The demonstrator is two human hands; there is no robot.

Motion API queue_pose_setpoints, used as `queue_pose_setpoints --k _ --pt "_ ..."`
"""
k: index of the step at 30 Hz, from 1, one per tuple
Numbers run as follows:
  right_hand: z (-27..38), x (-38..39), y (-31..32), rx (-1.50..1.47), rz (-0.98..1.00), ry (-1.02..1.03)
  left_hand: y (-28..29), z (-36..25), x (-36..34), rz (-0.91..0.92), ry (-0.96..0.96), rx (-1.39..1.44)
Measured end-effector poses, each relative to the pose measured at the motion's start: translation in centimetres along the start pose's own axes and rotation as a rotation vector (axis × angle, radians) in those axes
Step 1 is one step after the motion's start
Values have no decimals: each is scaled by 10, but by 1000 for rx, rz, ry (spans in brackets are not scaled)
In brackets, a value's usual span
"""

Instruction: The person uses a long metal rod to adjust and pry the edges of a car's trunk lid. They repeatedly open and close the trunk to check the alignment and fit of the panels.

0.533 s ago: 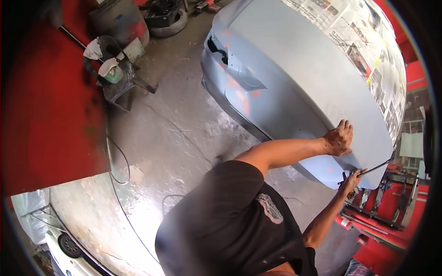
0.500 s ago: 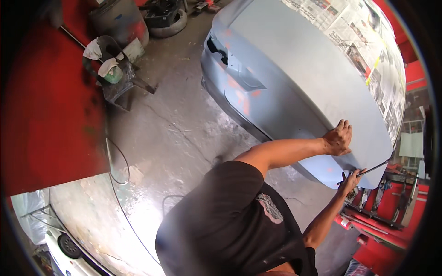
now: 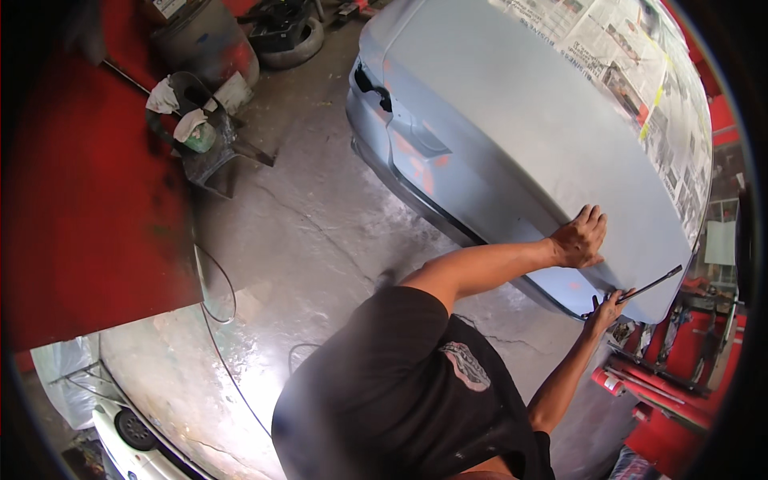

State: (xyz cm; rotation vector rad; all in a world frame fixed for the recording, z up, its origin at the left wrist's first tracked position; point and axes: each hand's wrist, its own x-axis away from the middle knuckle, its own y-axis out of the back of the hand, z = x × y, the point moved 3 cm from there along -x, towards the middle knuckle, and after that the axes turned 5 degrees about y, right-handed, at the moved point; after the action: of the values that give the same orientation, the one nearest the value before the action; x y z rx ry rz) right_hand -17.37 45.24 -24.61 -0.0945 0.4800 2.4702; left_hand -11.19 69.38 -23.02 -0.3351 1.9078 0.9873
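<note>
A car's rear end (image 3: 504,104), coated in matte grey-blue with orange patches, fills the upper right, and newspaper (image 3: 616,72) masks the part beyond. My left hand (image 3: 580,240) lies palm down on the grey panel, fingers stretched out. Below and right of it, my right hand (image 3: 608,308) grips a long, thin black rod-like tool (image 3: 650,284), which angles up toward the panel's right edge. The tool's lower end is partly hidden by my fingers, and whether it touches the panel is unclear.
A black chair (image 3: 228,160) holds rags and a green tub (image 3: 200,138) at the upper left, near a drum (image 3: 204,48) and tires (image 3: 288,56). A red board (image 3: 96,224) stands left, a cable (image 3: 224,368) crosses the floor, and red shop equipment (image 3: 656,384) is at the right.
My left hand sits slightly farther left in the view and my right hand a little higher, still on the tool. The surroundings have shifted slightly in the picture.
</note>
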Motion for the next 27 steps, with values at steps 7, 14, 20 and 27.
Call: queue_pose_setpoints --k 7,14,20,27 --pt "-11 -11 6 -52 14 20 3 0 -4 60 -39 66" --pt "-14 -16 17 -17 60 22 79 95 32 -182 158 224" --pt "-10 -13 12 -2 47 -3 183 303 72 -553 1045 221" --pt "-6 -14 6 9 51 23 191 343 80 -505 1249 472"
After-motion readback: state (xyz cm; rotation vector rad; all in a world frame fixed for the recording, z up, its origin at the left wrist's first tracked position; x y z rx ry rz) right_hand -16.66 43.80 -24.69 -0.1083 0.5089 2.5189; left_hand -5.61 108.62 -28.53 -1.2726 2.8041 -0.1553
